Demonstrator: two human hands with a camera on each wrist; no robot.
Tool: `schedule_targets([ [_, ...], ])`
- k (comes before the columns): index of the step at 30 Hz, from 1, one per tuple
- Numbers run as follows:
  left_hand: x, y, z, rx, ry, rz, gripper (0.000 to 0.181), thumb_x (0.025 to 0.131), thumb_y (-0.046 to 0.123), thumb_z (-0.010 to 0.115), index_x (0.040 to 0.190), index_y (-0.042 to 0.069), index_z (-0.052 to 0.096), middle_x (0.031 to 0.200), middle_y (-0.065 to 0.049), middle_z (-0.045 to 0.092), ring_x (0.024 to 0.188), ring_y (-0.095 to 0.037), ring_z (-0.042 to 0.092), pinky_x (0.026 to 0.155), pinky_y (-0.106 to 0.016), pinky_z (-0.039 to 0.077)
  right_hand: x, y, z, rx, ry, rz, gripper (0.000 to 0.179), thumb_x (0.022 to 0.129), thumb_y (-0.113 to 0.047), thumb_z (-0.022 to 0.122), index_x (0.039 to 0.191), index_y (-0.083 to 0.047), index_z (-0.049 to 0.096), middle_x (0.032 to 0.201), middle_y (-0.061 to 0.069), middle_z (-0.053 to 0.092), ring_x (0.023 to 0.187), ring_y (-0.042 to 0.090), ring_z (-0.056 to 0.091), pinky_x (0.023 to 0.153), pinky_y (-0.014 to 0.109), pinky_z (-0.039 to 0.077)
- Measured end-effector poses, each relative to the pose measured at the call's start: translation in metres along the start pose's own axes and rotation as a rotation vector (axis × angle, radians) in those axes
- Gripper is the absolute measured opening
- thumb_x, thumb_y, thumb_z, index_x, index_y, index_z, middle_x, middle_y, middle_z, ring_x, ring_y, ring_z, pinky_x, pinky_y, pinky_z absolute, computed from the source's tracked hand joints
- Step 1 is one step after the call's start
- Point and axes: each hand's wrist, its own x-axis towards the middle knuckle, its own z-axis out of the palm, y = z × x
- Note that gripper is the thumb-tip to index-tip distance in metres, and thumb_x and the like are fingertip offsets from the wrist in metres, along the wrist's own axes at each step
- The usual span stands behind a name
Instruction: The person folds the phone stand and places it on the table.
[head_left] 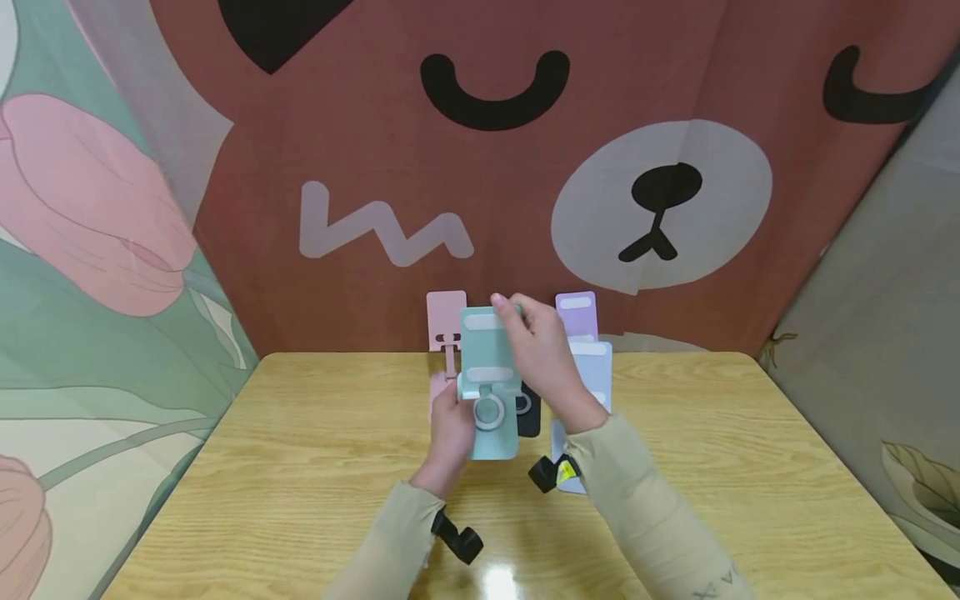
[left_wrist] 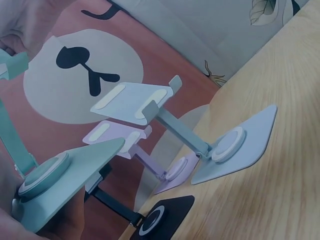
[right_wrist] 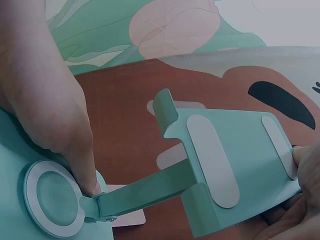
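Note:
A mint-green folding phone stand (head_left: 489,346) is held up off the table between both hands, its arm unfolded. At its base my left hand (head_left: 452,427) grips the edge, with the thumb near the ring-shaped hinge disc in the right wrist view. My right hand (head_left: 546,350) pinches the far edge of the upper plate (right_wrist: 250,155), which carries two pale pads and two lips. Behind the stand, a pink phone stand (head_left: 446,310) and a black one (head_left: 532,421) are partly hidden.
A light-blue phone stand (left_wrist: 132,102) stands unfolded on the wooden table (head_left: 315,467), right of the hands. Close behind it is a purple one (head_left: 576,312). A cloth with a bear print (head_left: 375,150) hangs behind the table's far edge.

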Motion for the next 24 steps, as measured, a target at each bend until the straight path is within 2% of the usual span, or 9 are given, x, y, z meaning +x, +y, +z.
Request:
schedule_targets([
  [5, 0.0000, -0.0010, -0.0002, 0.015, -0.006, 0.019, 0.031, 0.107, 0.012, 0.041, 0.121, 0.001, 0.067, 0.104, -0.012, 0.072, 0.095, -0.023, 0.068, 0.085, -0.042, 0.056, -0.0001, 0.0015, -0.0010, 0.002, 0.001, 0.044, 0.048, 0.107, -0.042, 0.053, 0.074, -0.007, 0.050, 0.063, 0.008, 0.037, 0.063, 0.027, 0.047, 0.057, 0.035, 0.038],
  [12, 0.0026, -0.0016, 0.0013, 0.024, 0.014, 0.010, 0.033, 0.110, 0.019, 0.043, 0.113, 0.002, 0.070, 0.101, -0.010, 0.073, 0.094, -0.022, 0.069, 0.084, -0.040, 0.057, 0.0011, 0.0017, -0.0001, 0.008, -0.021, 0.050, 0.050, 0.106, -0.042, 0.053, 0.073, -0.006, 0.049, 0.062, 0.008, 0.037, 0.062, 0.027, 0.048, 0.056, 0.035, 0.039],
  [16, 0.0031, -0.0011, 0.0017, 0.058, 0.039, 0.018, 0.033, 0.110, 0.021, 0.044, 0.108, 0.002, 0.071, 0.098, -0.010, 0.073, 0.090, -0.021, 0.068, 0.081, -0.041, 0.057, 0.0004, 0.0014, 0.0007, 0.005, -0.042, 0.077, 0.050, 0.106, -0.045, 0.053, 0.075, -0.006, 0.052, 0.065, 0.009, 0.045, 0.064, 0.028, 0.052, 0.056, 0.035, 0.043],
  [20, 0.0035, -0.0008, 0.0010, 0.058, 0.030, 0.002, 0.033, 0.109, 0.022, 0.044, 0.108, 0.003, 0.071, 0.100, -0.009, 0.073, 0.092, -0.022, 0.069, 0.083, -0.042, 0.056, -0.0021, 0.0028, 0.0016, 0.007, -0.059, 0.115, 0.050, 0.105, -0.048, 0.052, 0.076, -0.007, 0.054, 0.070, 0.010, 0.054, 0.066, 0.028, 0.055, 0.057, 0.036, 0.047],
  [24, 0.0036, -0.0002, -0.0002, 0.059, 0.024, -0.014, 0.032, 0.109, 0.022, 0.045, 0.111, 0.004, 0.071, 0.102, -0.008, 0.074, 0.094, -0.022, 0.069, 0.085, -0.042, 0.056, -0.0045, 0.0058, 0.0031, 0.002, -0.066, 0.137, 0.052, 0.105, -0.049, 0.053, 0.074, -0.007, 0.051, 0.068, 0.009, 0.052, 0.064, 0.027, 0.053, 0.056, 0.035, 0.046],
])
